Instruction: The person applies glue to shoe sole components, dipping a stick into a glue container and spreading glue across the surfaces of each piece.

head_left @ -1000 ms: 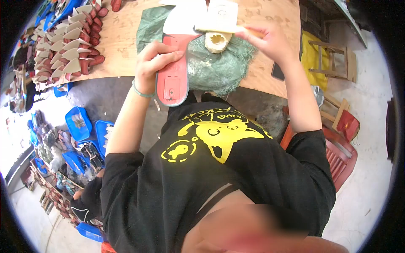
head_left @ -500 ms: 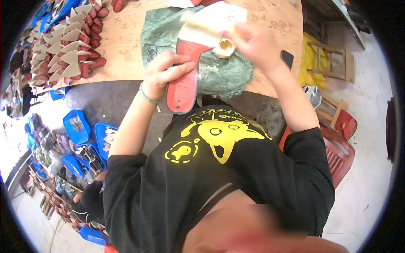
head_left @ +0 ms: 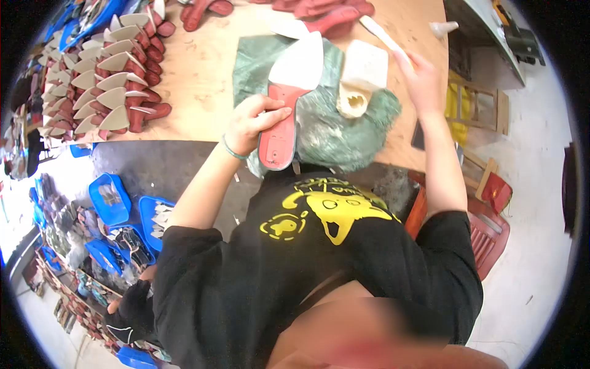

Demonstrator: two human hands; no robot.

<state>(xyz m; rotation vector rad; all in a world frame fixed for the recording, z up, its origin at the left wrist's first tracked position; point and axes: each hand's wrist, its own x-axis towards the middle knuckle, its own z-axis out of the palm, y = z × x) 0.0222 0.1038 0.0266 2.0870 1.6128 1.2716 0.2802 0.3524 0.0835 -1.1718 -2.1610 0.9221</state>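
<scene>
My left hand (head_left: 253,120) is closed around a red shoe last (head_left: 278,147), its heel end toward my body. A white sheet piece (head_left: 299,64) covers the last's front part. My right hand (head_left: 423,83) grips a slim pale brush (head_left: 381,33), held up to the right, apart from the last. Between the hands a white plastic container (head_left: 365,64) lies with its rough, glue-crusted opening (head_left: 353,102) toward me. A crumpled green plastic sheet (head_left: 319,126) lies under the last and container.
Rows of red lasts with pale pointed pieces (head_left: 117,83) stand at the table's left. More red lasts (head_left: 326,13) lie along the far side. A white nozzle-like piece (head_left: 444,28) sits at the far right corner. Blue baskets (head_left: 110,197) and another person (head_left: 132,301) are at lower left.
My right hand has drawn the brush away from the white front part, to the right. My left hand keeps its hold on the last. The view has shifted, showing more of the far table.
</scene>
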